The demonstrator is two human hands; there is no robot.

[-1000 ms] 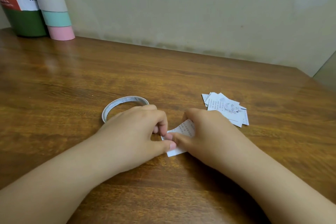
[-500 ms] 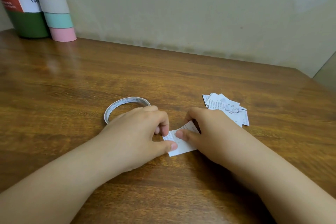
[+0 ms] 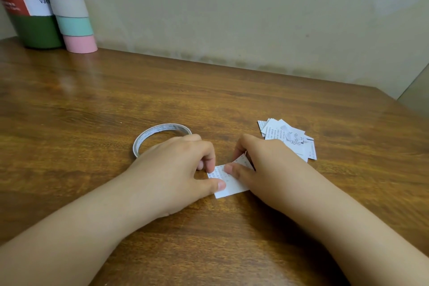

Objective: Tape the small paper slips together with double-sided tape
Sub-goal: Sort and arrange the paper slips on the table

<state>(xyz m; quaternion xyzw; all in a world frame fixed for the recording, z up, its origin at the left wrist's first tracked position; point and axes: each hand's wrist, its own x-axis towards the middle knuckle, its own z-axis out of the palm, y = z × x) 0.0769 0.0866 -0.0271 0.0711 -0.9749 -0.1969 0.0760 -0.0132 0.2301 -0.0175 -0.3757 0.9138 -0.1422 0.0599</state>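
A small printed paper slip [image 3: 228, 184] lies on the wooden table [image 3: 209, 100] between my hands. My left hand [image 3: 176, 167] holds its left edge, thumb on the near corner and curled fingers at the far corner. My right hand [image 3: 262, 165] presses its thumb on the slip's top and curls its fingers round the far right part. A thin roll of double-sided tape [image 3: 160, 134] lies flat just behind my left hand. A loose pile of more printed slips [image 3: 287, 139] sits to the right of my right hand.
A dark green container [image 3: 27, 11] with a red and white label and a stack of pastel tape rolls [image 3: 69, 11] stand at the far left against the wall. The table's right edge runs near the pile.
My right thumb has slid a little to the right along the slip, uncovering more of its printed face. My left hand has stayed on the slip's left edge.
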